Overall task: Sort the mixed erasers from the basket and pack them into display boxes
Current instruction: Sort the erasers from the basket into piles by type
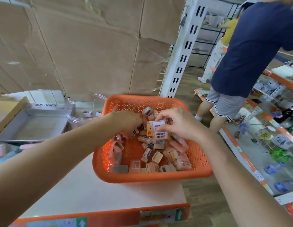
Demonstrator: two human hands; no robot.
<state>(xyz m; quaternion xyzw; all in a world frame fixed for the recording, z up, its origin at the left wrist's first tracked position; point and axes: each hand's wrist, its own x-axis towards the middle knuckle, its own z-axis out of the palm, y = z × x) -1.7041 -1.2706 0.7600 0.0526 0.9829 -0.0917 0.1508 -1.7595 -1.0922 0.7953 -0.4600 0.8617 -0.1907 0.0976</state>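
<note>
An orange perforated basket (158,176) sits on the white shelf top, holding several small wrapped erasers (152,157) in pink, white and grey. My right hand (176,123) is over the basket, pinching a small stack of white-labelled 2B erasers (159,131). My left hand (127,120) reaches into the far left of the basket, fingers curled down among the erasers; whether it grips one is hidden. A grey display box (34,123) with Korean lettering lies to the left, its tray looking bare.
A clear round plastic tub (83,108) with a few erasers stands between the display box and the basket. Cardboard sheets rise behind. A person in a navy shirt (250,51) stands at right beside wire racks of goods. The shelf's orange front edge (109,215) is near me.
</note>
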